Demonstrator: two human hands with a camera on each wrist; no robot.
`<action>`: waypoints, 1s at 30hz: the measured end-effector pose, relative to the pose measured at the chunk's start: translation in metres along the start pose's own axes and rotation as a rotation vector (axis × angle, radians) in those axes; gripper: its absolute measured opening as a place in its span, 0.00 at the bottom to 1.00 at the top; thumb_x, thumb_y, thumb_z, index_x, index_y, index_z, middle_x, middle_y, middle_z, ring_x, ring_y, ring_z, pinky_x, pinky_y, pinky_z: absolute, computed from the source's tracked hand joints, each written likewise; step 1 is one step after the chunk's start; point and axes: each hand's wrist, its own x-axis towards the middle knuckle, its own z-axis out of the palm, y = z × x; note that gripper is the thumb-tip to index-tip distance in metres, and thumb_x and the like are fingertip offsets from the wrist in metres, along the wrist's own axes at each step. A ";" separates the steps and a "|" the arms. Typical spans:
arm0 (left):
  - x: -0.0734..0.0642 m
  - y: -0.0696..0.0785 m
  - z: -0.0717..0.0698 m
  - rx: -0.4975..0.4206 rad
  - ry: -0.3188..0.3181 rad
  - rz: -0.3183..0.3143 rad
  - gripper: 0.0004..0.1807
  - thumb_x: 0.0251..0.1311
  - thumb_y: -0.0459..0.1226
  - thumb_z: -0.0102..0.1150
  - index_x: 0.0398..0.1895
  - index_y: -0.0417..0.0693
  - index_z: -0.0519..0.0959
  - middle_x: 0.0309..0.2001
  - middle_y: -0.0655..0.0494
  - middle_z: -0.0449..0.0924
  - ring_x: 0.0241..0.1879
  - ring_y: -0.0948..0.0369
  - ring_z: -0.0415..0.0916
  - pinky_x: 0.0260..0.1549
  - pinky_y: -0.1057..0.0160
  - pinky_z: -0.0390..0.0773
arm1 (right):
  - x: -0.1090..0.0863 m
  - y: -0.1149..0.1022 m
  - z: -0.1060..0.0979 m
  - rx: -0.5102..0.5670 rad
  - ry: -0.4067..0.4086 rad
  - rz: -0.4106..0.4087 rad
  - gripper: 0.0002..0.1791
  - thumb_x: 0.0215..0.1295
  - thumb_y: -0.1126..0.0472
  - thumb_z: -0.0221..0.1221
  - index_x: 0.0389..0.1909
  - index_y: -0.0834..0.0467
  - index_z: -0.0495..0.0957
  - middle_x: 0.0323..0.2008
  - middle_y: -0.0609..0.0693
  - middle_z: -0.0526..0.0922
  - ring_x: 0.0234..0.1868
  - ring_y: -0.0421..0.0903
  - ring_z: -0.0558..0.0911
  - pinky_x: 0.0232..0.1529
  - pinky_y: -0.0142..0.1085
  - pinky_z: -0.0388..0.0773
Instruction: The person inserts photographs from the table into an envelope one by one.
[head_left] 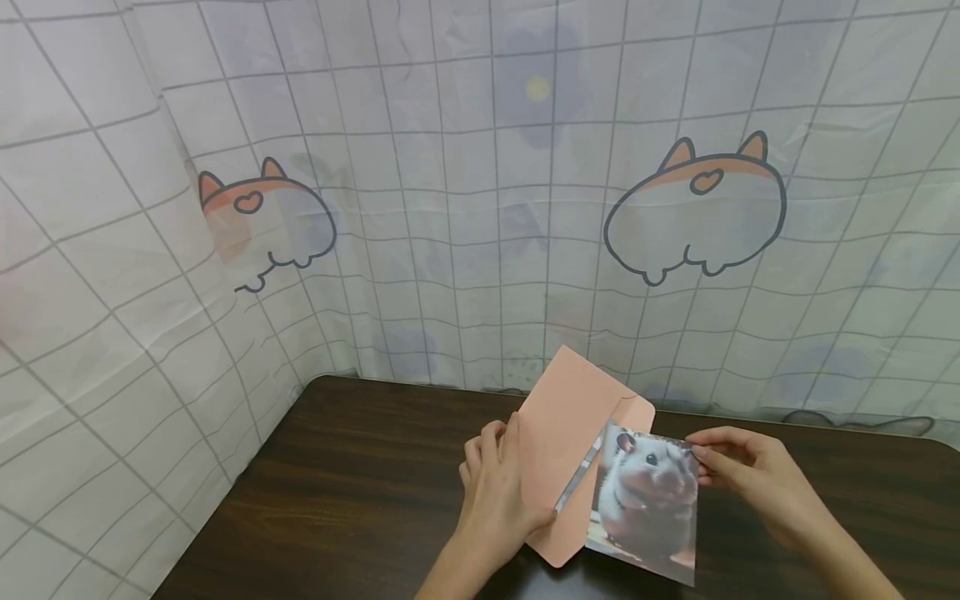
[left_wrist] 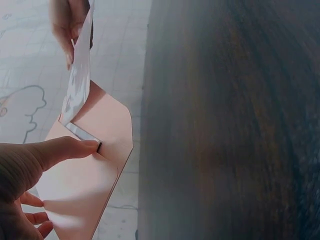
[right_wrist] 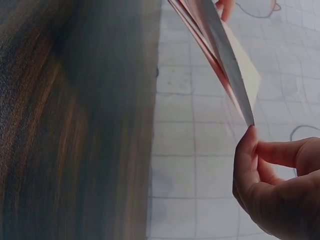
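My left hand (head_left: 495,492) grips a pink envelope (head_left: 566,417), held tilted above the table. Its thumb presses the envelope near the mouth, as the left wrist view shows, with the other fingers behind. The flap (left_wrist: 110,112) is folded out. A narrow grey-white strip (head_left: 579,477), like the edge of another picture, peeks from the mouth. My right hand (head_left: 757,475) pinches the upper right corner of a picture card (head_left: 648,500) showing a hamster. The card's left edge overlaps the flap; whether any of it sits inside the envelope, I cannot tell.
Below the hands is a dark wood-grain table (head_left: 337,492). Behind it and on the left hangs a white curtain (head_left: 465,208) with a grid and cartoon animal prints, reaching down to the table's far edge.
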 end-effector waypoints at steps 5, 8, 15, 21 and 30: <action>-0.001 0.001 0.000 -0.003 -0.019 0.002 0.66 0.37 0.40 0.91 0.80 0.35 0.59 0.69 0.38 0.63 0.65 0.40 0.60 0.58 0.40 0.66 | 0.000 -0.002 0.005 0.032 0.025 0.018 0.10 0.74 0.75 0.58 0.50 0.78 0.79 0.36 0.46 0.86 0.32 0.40 0.85 0.37 0.34 0.86; -0.002 0.002 0.001 -0.002 -0.019 0.007 0.66 0.37 0.40 0.91 0.80 0.35 0.59 0.69 0.38 0.62 0.65 0.40 0.60 0.57 0.39 0.66 | 0.000 -0.004 0.008 0.041 0.045 0.031 0.10 0.74 0.75 0.58 0.50 0.78 0.80 0.35 0.46 0.86 0.32 0.40 0.85 0.36 0.33 0.86; -0.003 0.003 0.002 -0.001 -0.007 0.017 0.65 0.36 0.39 0.90 0.79 0.34 0.60 0.68 0.37 0.63 0.63 0.41 0.60 0.56 0.40 0.66 | -0.001 -0.007 0.016 0.062 0.091 0.064 0.11 0.74 0.76 0.57 0.51 0.81 0.78 0.35 0.46 0.86 0.31 0.40 0.86 0.36 0.33 0.86; -0.005 0.004 0.004 0.012 0.017 0.032 0.66 0.34 0.39 0.91 0.78 0.32 0.61 0.67 0.37 0.64 0.61 0.42 0.61 0.55 0.41 0.67 | 0.000 -0.009 0.023 0.067 0.137 0.088 0.12 0.74 0.75 0.59 0.52 0.80 0.79 0.35 0.44 0.87 0.32 0.39 0.86 0.37 0.33 0.87; -0.005 0.006 0.004 0.015 0.012 0.026 0.67 0.32 0.39 0.92 0.78 0.33 0.61 0.66 0.37 0.64 0.62 0.42 0.61 0.55 0.40 0.66 | 0.002 -0.011 0.030 0.076 0.200 0.133 0.11 0.74 0.74 0.60 0.52 0.77 0.81 0.34 0.43 0.86 0.33 0.38 0.86 0.39 0.33 0.87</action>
